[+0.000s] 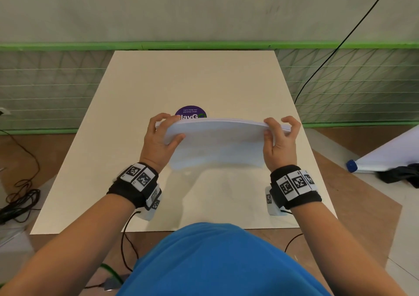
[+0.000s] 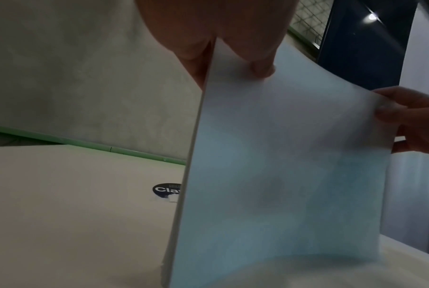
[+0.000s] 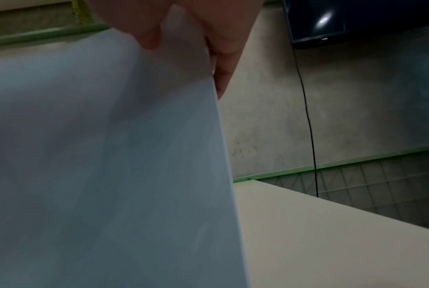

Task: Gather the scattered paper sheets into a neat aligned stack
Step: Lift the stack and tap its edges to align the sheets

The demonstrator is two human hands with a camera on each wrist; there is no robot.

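Standing on the table (image 1: 127, 87), paper stack (image 1: 217, 146) pinched by left hand (image 1: 158, 139) and right hand (image 1: 281, 141).

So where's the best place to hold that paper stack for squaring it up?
By its two short side edges, one hand from each side, as now: left hand and right hand pinch the upright paper stack, its bottom edge toward the table for tapping.

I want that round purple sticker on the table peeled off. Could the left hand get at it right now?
Probably not yet: the left hand grips the upright white paper stack, which stands before the round purple sticker.
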